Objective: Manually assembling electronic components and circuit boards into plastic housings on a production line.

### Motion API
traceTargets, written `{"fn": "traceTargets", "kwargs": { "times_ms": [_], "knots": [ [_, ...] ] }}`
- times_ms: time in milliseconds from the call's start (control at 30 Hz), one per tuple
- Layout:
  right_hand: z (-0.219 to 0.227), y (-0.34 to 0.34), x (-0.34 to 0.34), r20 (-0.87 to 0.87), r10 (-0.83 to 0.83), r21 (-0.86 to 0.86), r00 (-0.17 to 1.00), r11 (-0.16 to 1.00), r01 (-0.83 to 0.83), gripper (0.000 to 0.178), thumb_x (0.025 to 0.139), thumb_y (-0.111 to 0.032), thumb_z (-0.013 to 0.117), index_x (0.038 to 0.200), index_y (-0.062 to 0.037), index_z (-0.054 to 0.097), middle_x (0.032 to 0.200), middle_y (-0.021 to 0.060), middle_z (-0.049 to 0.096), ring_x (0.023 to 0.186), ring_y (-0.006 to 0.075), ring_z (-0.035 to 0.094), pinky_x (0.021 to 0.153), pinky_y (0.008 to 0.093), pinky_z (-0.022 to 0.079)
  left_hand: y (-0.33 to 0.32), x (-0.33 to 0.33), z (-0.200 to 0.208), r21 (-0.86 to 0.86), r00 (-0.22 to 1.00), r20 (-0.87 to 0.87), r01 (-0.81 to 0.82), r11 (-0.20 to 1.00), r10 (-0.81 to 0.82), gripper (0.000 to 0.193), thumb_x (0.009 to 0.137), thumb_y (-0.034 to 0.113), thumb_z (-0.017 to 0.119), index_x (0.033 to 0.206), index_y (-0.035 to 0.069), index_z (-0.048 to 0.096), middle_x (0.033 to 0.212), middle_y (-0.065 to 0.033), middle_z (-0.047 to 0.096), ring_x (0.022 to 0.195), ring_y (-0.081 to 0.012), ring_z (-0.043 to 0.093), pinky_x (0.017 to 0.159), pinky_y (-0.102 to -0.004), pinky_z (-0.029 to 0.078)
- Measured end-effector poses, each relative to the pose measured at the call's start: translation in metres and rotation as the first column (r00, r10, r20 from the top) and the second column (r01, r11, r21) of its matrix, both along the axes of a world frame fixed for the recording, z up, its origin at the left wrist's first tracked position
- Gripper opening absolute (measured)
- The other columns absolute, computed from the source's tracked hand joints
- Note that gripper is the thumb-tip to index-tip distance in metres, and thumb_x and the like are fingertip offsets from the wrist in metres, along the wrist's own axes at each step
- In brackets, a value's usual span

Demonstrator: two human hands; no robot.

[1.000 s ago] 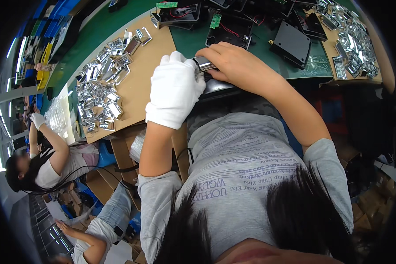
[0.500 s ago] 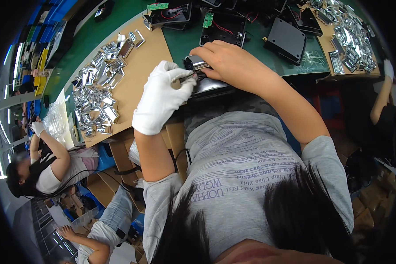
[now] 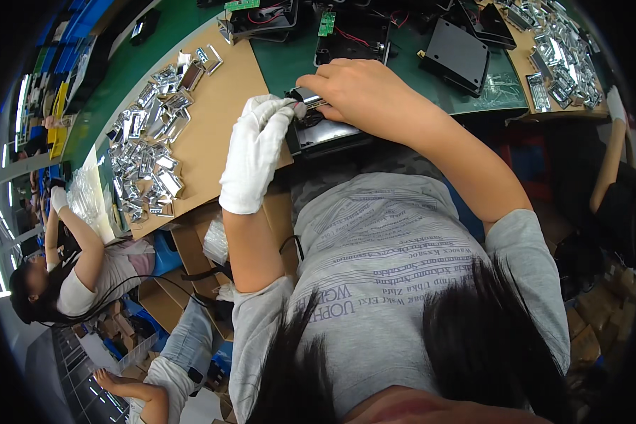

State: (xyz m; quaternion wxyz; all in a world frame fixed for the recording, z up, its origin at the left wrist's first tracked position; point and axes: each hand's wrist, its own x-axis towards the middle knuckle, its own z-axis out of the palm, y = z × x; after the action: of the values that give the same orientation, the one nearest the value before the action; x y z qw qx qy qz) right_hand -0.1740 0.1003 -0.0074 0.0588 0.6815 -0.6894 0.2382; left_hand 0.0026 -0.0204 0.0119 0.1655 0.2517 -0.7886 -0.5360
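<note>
My left hand (image 3: 256, 145), in a white glove with a bare fingertip showing, pinches at the left end of a small silver-and-black part (image 3: 306, 95). Whatever lies between those fingertips is too small to make out. My bare right hand (image 3: 357, 86) is closed over the same part from above, thumb on the near side and fingers hidden behind. Just below both hands, at the bench's near edge, lies a black casing with a shiny silver face (image 3: 332, 132).
Many chrome frames (image 3: 148, 134) are heaped on cardboard (image 3: 237, 78) at left, and more metal frames (image 3: 562, 63) lie at right. Open black housings (image 3: 353, 39) with wires and green boards stand behind my hands. A closed black box (image 3: 458, 55) sits right. Co-workers are at left and far right.
My left hand has turned more upright, its fingers drawn together against the part's left end. My right hand keeps its hold, and the view has shifted slightly.
</note>
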Motion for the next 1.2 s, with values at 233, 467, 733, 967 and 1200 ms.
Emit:
{"fn": "traceTargets", "kwargs": {
  "times_ms": [233,467,733,967,1200],
  "knots": [
    [0.012,-0.003,0.004,-0.114,-0.037,0.18,0.993,0.982,0.057,0.028,0.084,-0.014,0.073,0.112,-0.0094,0.069,0.089,0.0043,0.071,0.081,0.0236,0.069,0.073,0.0329,0.054,0.003,-0.004,0.005,-0.229,0.998,0.035,-0.051,0.972,0.06,0.019,0.094,0.006,0.061,0.105,-0.002,0.075,0.108,-0.0107,0.064,0.091,-0.0199,0.06,0.079,-0.0293,0.049],
    [0.015,-0.008,0.004,-0.137,0.007,0.11,0.991,0.994,0.008,0.006,0.083,-0.009,0.068,0.086,-0.0039,0.069,0.076,0.0117,0.071,0.067,0.029,0.07,0.059,0.0369,0.054,-0.001,-0.003,0.011,-0.446,0.976,-0.041,-0.211,0.87,0.215,0.014,0.088,0.005,0.068,0.099,0.005,0.077,0.106,-0.0094,0.064,0.089,-0.0201,0.06,0.074,-0.0318,0.051],
    [0.018,-0.007,0.004,-0.137,-0.011,0.199,0.99,0.979,0.038,0.021,0.08,-0.009,0.07,0.101,-0.0048,0.071,0.083,0.0094,0.071,0.07,0.0258,0.067,0.059,0.0352,0.051,0.019,0.003,0.014,-0.83,0.984,0.06,-0.045,0.555,0.17,0.012,0.083,0.01,0.075,0.095,0.01,0.078,0.099,-0.0076,0.063,0.086,-0.0236,0.059,0.07,-0.0352,0.052],
    [0.015,-0.005,0.007,-0.144,-0.025,0.162,0.989,0.986,0.048,0.027,0.083,-0.011,0.07,0.109,-0.0047,0.071,0.086,0.0091,0.071,0.074,0.0253,0.068,0.063,0.0348,0.052,0.016,-0.013,0.021,-0.904,0.966,0.194,0.108,0.413,0.173,0.011,0.084,0.01,0.077,0.095,0.008,0.077,0.096,-0.0063,0.061,0.084,-0.024,0.058,0.072,-0.0342,0.051],
    [0.009,-0.005,0.007,-0.116,-0.05,0.139,0.992,0.988,0.066,0.032,0.085,-0.013,0.07,0.116,-0.0048,0.071,0.088,0.0092,0.071,0.078,0.0248,0.069,0.065,0.0349,0.053,0.012,-0.022,0.009,-0.594,0.967,0.253,0.174,0.785,-0.023,0.013,0.085,0.011,0.076,0.096,0.004,0.077,0.097,-0.0094,0.066,0.089,-0.0244,0.062,0.072,-0.0366,0.053]
  ]
}}
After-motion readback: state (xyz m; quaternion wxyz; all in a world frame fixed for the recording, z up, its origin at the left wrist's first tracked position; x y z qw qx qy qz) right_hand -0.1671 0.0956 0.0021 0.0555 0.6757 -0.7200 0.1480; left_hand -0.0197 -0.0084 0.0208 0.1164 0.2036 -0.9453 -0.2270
